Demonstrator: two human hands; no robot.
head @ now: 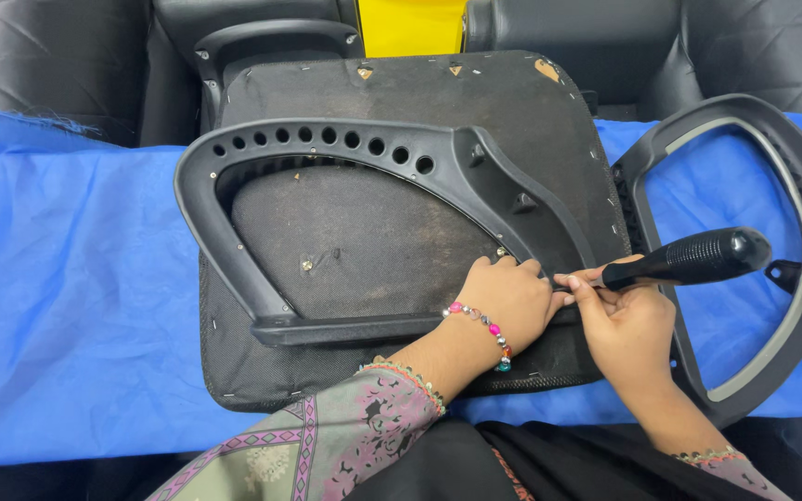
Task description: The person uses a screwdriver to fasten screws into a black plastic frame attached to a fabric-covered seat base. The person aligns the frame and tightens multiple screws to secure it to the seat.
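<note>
An upturned chair seat [364, 232], dark fabric underside up, lies on a blue cloth. A black plastic armrest frame [327, 148] with a row of round holes rests on top of it. My left hand [508, 297], with a bead bracelet on the wrist, presses on the frame's lower right end. My right hand [624, 320] grips a screwdriver with a black ribbed handle [689, 258], its tip hidden between my two hands at the frame's corner.
A second black armrest frame [772, 250] lies to the right on the blue cloth [67, 297]. Black quilted upholstered parts [39, 56] and a yellow object [410, 23] stand behind. Small screws dot the seat underside.
</note>
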